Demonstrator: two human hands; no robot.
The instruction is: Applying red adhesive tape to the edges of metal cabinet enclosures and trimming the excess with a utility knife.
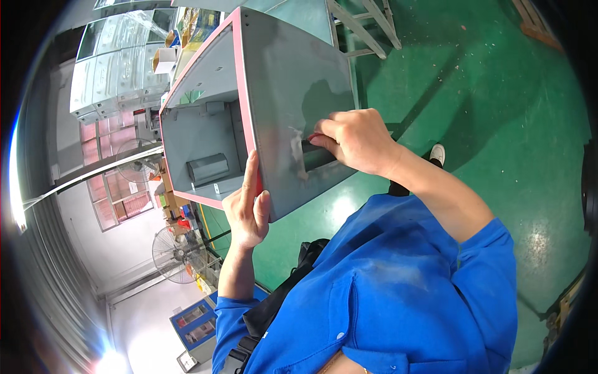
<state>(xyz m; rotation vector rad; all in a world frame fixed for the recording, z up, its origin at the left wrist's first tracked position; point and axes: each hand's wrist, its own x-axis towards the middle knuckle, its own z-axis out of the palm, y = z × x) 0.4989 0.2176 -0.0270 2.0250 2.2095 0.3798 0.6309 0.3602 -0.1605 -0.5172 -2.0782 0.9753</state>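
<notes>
A green painted floor (498,112) is seen across the right and upper part of the view, scuffed and spotted with white. Against it, a large grey sheet-metal box with pink-edged rims (274,106) is held up in front of the person, its open side turned to the left so that the grey interior and a small grey bracket inside (208,167) are shown. A blue work shirt (398,293) fills the lower part of the picture, with a black strap crossing it. A round standing fan (173,254) is seen at the lower left, beside a blue cabinet (194,323). The box is gripped at its lower pink rim by the left hand (248,213), thumb along the edge and fingers curled onto the outer face. The right hand (355,140) is closed into a dark rectangular slot in the box's outer grey panel, fingertips hooked inside.
</notes>
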